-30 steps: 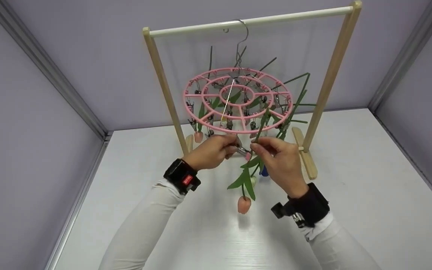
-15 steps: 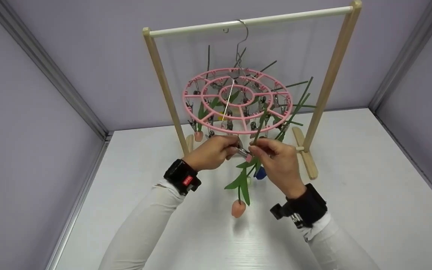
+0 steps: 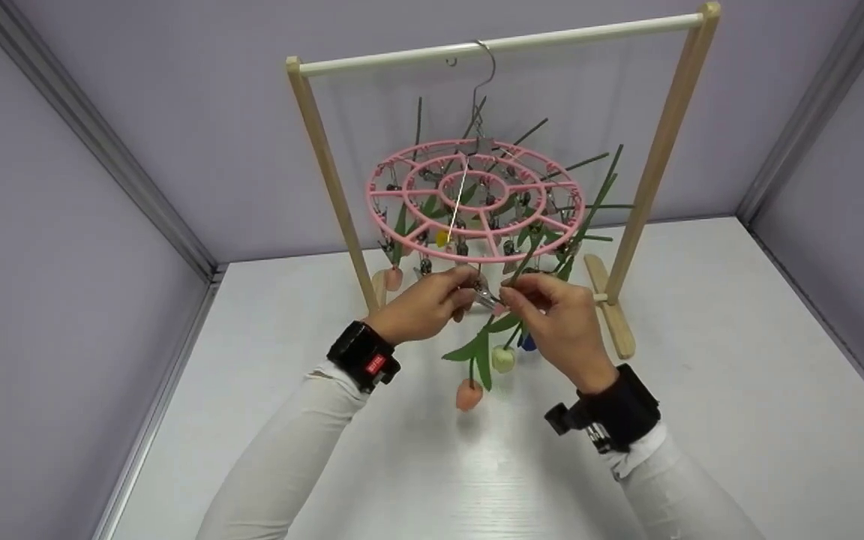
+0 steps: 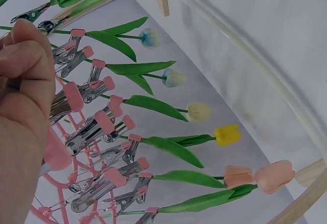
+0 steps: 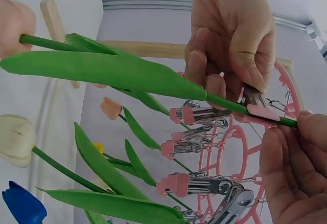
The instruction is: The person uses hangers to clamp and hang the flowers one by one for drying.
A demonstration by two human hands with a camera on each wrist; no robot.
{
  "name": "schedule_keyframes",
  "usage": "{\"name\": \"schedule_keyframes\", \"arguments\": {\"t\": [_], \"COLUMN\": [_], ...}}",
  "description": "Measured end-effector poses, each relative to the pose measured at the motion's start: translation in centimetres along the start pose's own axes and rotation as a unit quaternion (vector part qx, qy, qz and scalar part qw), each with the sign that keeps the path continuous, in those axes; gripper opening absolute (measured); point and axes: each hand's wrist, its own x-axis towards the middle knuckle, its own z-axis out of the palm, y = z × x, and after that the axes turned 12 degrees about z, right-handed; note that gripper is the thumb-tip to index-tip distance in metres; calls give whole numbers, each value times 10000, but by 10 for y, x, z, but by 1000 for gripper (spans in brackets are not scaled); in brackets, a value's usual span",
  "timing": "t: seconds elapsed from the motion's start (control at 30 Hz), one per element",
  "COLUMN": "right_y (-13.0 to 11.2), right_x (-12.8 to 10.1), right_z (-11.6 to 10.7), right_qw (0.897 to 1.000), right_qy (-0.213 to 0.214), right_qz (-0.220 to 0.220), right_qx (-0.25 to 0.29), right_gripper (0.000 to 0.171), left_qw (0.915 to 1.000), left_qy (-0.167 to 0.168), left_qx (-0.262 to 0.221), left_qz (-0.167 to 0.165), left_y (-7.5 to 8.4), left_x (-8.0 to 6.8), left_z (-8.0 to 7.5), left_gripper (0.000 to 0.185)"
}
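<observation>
A pink round clip hanger (image 3: 477,196) hangs by a hook from a white rod (image 3: 499,43); several fake tulips dangle from its clips. At its near rim my left hand (image 3: 466,294) pinches a metal clip (image 3: 486,297) with pink tips. My right hand (image 3: 518,289) pinches the green stem (image 3: 516,271) of a tulip whose salmon bud (image 3: 468,394) hangs below. In the right wrist view the stem (image 5: 227,104) lies in the clip (image 5: 257,105) under my left hand (image 5: 230,40), with my right hand (image 5: 294,168) holding its end. The left wrist view shows my left hand (image 4: 23,101) among clips.
A wooden stand (image 3: 657,165) with two uprights and flat feet carries the rod on a white table (image 3: 739,390). Grey walls close in on three sides. A whitish tulip (image 3: 503,358) and a blue one (image 3: 527,343) hang just behind my hands.
The salmon bud has swung left and risen a little, and the hanger has rocked slightly. Both hands stay at the same clip and stem.
</observation>
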Motion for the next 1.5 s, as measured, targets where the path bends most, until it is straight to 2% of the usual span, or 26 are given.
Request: {"name": "schedule_keyframes", "arguments": {"t": [0.1,0.23,0.43,0.6,0.73,0.87,0.93,1.07,1.13,1.3,1.5], "right_y": [0,0,5,13,21,27,31,38,40,44,50], "right_x": [0,-1,-6,-15,-25,-34,-38,-45,-48,-53,-57], "right_z": [0,-1,-5,-12,-22,-33,-39,-49,-54,-64,-72], "right_qw": [10000,9998,9983,9972,9963,9945,9929,9905,9902,9893,9877], "right_qy": [1,-68,-253,-265,-199,-107,-60,7,42,156,309], "right_qz": [-79,67,454,576,614,795,930,1113,1133,1099,1152], "right_qx": [-59,-167,-279,-397,-562,-679,-733,-802,-815,-946,-1010], "right_gripper": [11,14,24,22,21,20,19,19,19,17,16], "left_qw": [10000,9998,9981,9941,9923,9931,9936,9921,9916,9927,9933], "left_qy": [90,178,452,642,670,627,634,792,819,853,987], "left_qx": [1,-72,-342,-716,-850,-859,-815,-778,-772,-656,-354], "left_qz": [11,0,-245,-495,-604,-498,-450,-586,-632,-537,-477], "left_y": [-1,-2,-9,-13,0,16,18,6,-6,-24,-26], "left_x": [1,0,0,-1,-5,-9,-11,-13,-14,-16,-21], "left_z": [0,-1,1,4,0,-8,-10,-4,-1,0,-2], "left_gripper": [22,22,23,29,32,29,28,26,27,31,30]}}
